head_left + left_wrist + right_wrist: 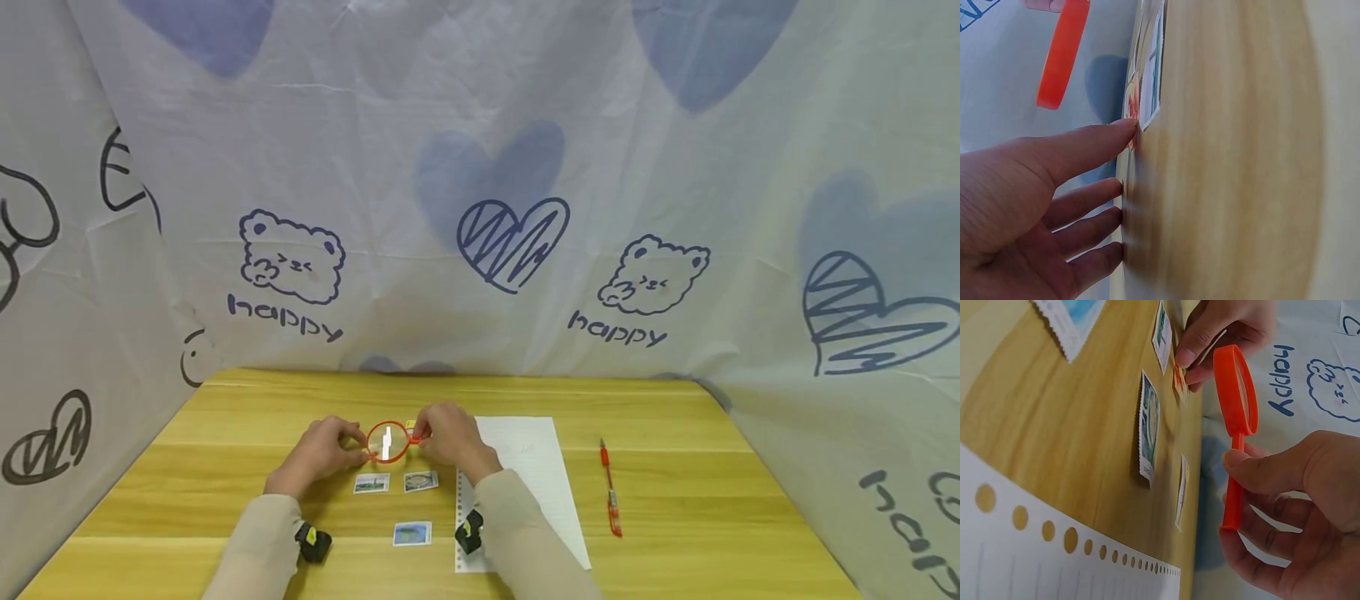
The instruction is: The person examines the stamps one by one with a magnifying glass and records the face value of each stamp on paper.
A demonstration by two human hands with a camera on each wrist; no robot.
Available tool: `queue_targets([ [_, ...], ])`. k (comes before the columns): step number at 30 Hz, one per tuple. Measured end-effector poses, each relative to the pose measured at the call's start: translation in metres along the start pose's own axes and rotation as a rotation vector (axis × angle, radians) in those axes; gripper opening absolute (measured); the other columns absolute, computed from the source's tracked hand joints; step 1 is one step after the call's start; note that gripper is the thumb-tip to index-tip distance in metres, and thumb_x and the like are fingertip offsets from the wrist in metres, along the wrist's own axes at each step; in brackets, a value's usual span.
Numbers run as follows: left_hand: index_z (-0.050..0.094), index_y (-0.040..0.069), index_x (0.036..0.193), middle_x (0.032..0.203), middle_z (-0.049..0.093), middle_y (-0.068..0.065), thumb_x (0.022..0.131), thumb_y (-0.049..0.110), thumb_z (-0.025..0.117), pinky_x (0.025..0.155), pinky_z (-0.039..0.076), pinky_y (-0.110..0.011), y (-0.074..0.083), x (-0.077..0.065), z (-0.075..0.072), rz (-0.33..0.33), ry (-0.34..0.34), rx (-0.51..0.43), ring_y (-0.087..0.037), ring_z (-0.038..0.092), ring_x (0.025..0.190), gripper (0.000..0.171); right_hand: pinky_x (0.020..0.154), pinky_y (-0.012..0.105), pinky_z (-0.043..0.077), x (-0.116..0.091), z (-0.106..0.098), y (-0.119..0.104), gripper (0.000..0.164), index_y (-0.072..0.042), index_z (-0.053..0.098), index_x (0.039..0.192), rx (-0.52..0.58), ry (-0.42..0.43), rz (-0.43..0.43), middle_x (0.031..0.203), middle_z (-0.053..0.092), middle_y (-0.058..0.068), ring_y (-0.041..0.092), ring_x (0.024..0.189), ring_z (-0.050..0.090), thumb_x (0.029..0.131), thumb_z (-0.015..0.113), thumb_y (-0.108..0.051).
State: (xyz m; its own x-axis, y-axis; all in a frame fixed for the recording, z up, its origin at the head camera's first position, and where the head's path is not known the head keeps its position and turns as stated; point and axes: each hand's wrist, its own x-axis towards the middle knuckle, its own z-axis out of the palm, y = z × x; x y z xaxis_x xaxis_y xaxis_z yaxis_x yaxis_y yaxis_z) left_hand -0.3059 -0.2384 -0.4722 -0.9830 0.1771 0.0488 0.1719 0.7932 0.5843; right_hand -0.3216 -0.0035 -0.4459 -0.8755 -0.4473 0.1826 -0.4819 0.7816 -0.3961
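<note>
Two hands (pixel 326 448) (pixel 452 435) work with one magnifier (pixel 1238 439), five stamps (pixel 1074 320) (pixel 1162 339) (pixel 1149 430) (pixel 1179 382) (pixel 1182 490).

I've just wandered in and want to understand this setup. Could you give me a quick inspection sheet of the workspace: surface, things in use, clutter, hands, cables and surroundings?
Surface: wood-grain tabletop.
Job's things: orange-red magnifying glass, off the tabletop; five postage stamps, one mostly hidden in the head view.
Clutter: hole-punched lined paper, partly under the right forearm; red pen beyond it.
Left hand: fingers at an orange-patterned stamp.
Right hand: fingers hold the magnifying glass by its handle.
Cables: nothing seen.
Surroundings: pale backdrop printed with hearts, bears and "happy".
</note>
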Motion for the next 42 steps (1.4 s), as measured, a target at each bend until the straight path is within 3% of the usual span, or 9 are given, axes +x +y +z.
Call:
queue_targets([
  [6,0.08,0.011,0.097,0.138,0.063,-0.028,0.086,0.014,0.083,0.116,0.036,-0.067,0.001,0.0,0.0,-0.005,-0.005,0.013,-0.053,0.05,0.137,0.012,0.068,0.025,0.047,-0.001,0.002,-0.002,0.012,-0.014,0.076,0.088,0.046,-0.024,0.032,0.085,0.069,-0.003,0.009,0.075,0.055,0.085,0.076,-0.002],
  [16,0.08,0.011,0.099,0.139,0.063,-0.028,0.086,0.011,0.082,0.112,0.041,-0.066,0.0,0.0,0.001,-0.002,0.004,0.012,-0.053,0.052,0.135,0.013,0.069,0.026,0.047,-0.002,0.008,-0.003,0.008,-0.014,0.076,0.088,0.039,-0.027,0.034,0.085,0.068,-0.004,0.009,0.076,0.055,0.086,0.078,-0.006],
  [42,0.08,0.01,0.1,0.139,0.062,-0.028,0.086,0.01,0.082,0.111,0.042,-0.066,0.001,-0.001,0.0,-0.003,0.003,0.001,-0.053,0.053,0.134,0.015,0.067,0.025,0.045,-0.003,0.01,-0.002,0.005,-0.014,0.076,0.089,0.052,-0.016,0.044,0.083,0.067,-0.005,0.009,0.074,0.053,0.088,0.081,-0.013],
])
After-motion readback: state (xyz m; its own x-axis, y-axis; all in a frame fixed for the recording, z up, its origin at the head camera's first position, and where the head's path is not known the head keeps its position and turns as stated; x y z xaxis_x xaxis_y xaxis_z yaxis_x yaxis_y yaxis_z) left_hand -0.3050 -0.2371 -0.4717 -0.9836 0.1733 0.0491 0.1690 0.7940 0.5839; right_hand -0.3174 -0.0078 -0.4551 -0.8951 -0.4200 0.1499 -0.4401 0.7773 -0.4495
